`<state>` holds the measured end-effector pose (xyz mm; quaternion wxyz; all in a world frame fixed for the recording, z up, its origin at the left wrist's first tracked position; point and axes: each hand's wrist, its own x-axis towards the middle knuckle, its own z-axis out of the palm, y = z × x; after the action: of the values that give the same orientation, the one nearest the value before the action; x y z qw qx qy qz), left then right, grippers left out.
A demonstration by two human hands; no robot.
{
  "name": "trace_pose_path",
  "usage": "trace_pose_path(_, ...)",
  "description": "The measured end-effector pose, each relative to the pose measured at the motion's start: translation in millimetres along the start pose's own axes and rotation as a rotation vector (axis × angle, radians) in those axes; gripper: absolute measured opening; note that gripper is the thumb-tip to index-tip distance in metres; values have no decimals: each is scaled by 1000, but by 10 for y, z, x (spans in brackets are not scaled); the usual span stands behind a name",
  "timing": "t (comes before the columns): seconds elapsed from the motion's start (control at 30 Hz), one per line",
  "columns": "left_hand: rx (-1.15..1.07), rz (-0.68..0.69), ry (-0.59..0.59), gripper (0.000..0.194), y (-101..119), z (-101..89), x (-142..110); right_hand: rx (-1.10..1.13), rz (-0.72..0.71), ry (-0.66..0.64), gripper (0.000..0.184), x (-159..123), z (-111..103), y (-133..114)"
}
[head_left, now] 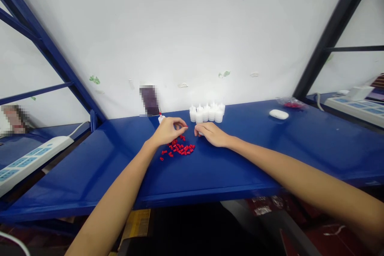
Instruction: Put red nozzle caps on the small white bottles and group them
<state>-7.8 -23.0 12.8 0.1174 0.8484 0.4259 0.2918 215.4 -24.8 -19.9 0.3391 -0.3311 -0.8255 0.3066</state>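
Left forearm (120, 194) and right forearm (291, 171) reach forward, left fingers (179, 121) pinched together, right fingers (200, 127) curled inward

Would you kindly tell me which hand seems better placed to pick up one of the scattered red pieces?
Probably the left hand: it is next to the red pieces, though it seems to pinch something red. The right hand is farther from them, near the white bottles.

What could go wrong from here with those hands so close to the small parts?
The left hand might brush the loose red pieces beside it and scatter them. The tiny red tip showing at its fingertips could slip and drop. The right hand, just in front of the tightly grouped white bottles, could knock some over.
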Motion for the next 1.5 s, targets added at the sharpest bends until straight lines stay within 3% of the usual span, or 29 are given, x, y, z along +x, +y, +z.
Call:
trace_pose_path(0.17,-179,80,-8,12,329,188,2,63,5,12,44,-1,10,10)
trace_pose_path(0.7,-281,135,243,11,421,411,-3,128,-78,94,41,-47,-6,58)
trace_pose_path(0.9,-273,167,180,17,405,412,-12,43,-84,59,44,-72,2,39)
trace_pose_path(1.17,-245,183,182,19,414,435,-20,-36,-77,79,44,-92,-23,5)
trace_pose_path(1.37,-229,202,163,17,372,486,-20,75,-94,88,17,-75,-29,-53)
trace_pose_path(1.5,-202,249,122,18,352,490,-19,129,-72,106,14,-76,-26,-77)
